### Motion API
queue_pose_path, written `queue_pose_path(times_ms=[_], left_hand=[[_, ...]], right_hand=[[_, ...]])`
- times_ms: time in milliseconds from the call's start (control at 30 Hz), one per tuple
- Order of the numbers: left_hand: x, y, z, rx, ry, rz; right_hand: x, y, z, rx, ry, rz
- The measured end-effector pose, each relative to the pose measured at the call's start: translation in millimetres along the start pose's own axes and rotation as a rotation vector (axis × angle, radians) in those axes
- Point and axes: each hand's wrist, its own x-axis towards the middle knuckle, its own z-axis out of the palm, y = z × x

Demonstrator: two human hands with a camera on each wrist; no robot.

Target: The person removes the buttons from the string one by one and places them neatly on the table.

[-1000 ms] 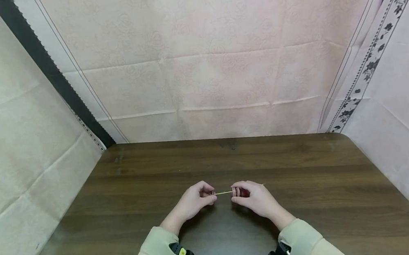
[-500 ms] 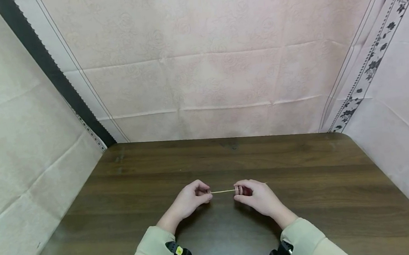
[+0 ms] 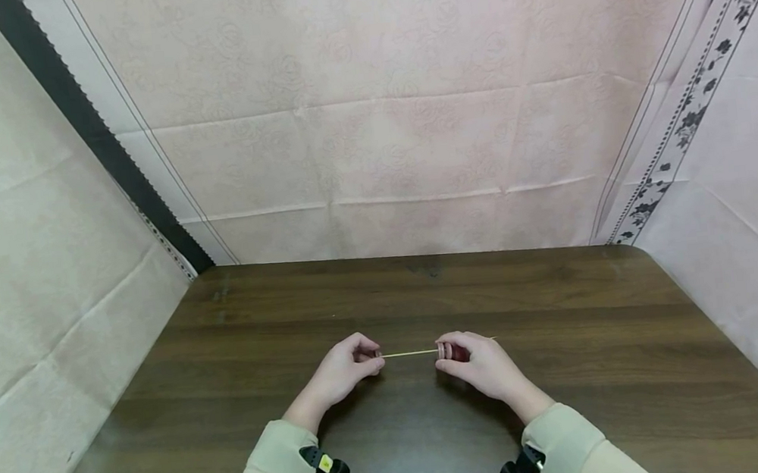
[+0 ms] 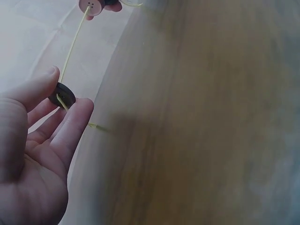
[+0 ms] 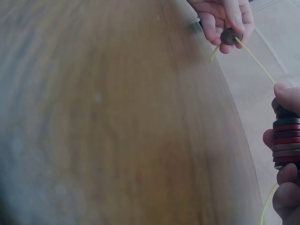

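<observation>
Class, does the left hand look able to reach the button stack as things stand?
Probably yes: only the straight yellow cord spans the gap to the button stack, whose near end faces the left hand. That hand pinches a dark button, though.

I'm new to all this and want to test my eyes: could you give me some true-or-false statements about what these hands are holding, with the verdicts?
1. A yellow cord runs straight between the left hand and the right hand. True.
2. The left hand pinches a single button. True.
3. The right hand is holding nothing. False: it grips a stack of buttons.
4. The stack of buttons is all one colour. False: red, black and pinkish-brown ones show.
5. The yellow cord stops short of the single button. False: it passes through, and a loose end pokes out beyond.
</observation>
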Motion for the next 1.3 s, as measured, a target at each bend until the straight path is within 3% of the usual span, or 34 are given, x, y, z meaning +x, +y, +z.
queue_pose_path(times_ms=[400, 900, 1300], left_hand=[[-2.9, -5.2, -8.2, 0.035, 0.016, -0.026], [-6.1, -14.9, -17.2, -0.001, 0.042, -0.048], [-5.7, -21.6, -23.9, 0.031, 0.156, -0.073]], right_hand=[[-1.2, 3, -1, 0.007, -0.004, 0.031], [-0.4, 5, -2, -0.019, 0.003, 0.008], [-1.1, 5, -2, -0.018, 0.009, 0.021]])
